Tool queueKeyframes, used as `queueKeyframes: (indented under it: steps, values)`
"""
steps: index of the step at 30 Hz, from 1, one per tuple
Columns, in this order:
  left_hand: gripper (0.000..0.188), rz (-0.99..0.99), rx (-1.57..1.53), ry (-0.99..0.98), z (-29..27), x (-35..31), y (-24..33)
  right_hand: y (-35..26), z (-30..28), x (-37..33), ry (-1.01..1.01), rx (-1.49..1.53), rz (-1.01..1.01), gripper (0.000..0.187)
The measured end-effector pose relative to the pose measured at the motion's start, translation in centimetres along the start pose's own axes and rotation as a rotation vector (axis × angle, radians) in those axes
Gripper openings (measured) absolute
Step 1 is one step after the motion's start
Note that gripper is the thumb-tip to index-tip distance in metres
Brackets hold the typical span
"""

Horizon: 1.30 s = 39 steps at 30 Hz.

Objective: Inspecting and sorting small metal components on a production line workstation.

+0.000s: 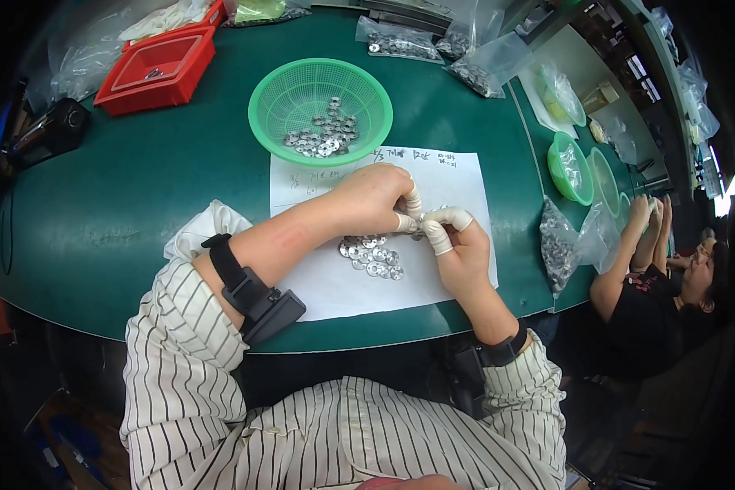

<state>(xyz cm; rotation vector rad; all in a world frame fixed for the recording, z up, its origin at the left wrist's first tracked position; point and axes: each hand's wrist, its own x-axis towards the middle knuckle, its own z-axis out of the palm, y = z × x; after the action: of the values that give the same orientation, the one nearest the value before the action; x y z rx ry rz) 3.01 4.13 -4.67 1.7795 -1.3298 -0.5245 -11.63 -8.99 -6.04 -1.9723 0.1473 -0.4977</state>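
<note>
My left hand (377,200) reaches in over a white paper sheet (335,300), with pale finger cots on its thumb and forefinger. Close against it is my right hand (465,255), also with covered fingertips. Between the pinched fingertips of both hands is a small round metal disc (418,233), mostly hidden by the fingers. Below my left hand a loose group of shiny metal discs with holes (373,256) lies on the paper. Beyond the hands, a green mesh basket (263,122) holds more such discs at its bottom. Handwriting marks the paper's far part.
Red trays (143,102) stand at the far left beside a black device (53,131). Bags of metal parts (400,42) lie at the back; another bag (557,245) is right of the paper. Green bowls (570,167) and a co-worker (653,302) are farther right.
</note>
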Motion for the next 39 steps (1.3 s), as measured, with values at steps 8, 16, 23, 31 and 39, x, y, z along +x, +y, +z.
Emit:
queueKeyframes:
  steps: [8,16,23,31,39]
  values:
    - [0.016,0.017,0.018,-0.004,-0.1,-0.1,-0.2,-0.2,-0.1,0.2,-0.084,-0.081,0.018,0.005]
    - [0.016,-0.019,-0.064,-0.02,-0.2,0.0,-0.3,-0.8,-0.1,0.3,-0.081,-0.295,-0.14,0.005]
    - [0.015,-0.081,-0.054,0.002,-0.1,0.0,-0.1,-1.0,0.4,0.4,-0.081,-0.429,-0.358,0.008]
    - [0.016,-0.101,0.004,-0.02,-0.3,0.2,0.2,-1.1,0.4,0.7,-0.102,-0.405,-0.249,0.008]
    - [0.016,-0.07,-0.025,-0.023,-0.3,0.0,0.1,-0.9,0.3,0.3,-0.101,-0.341,-0.148,0.005]
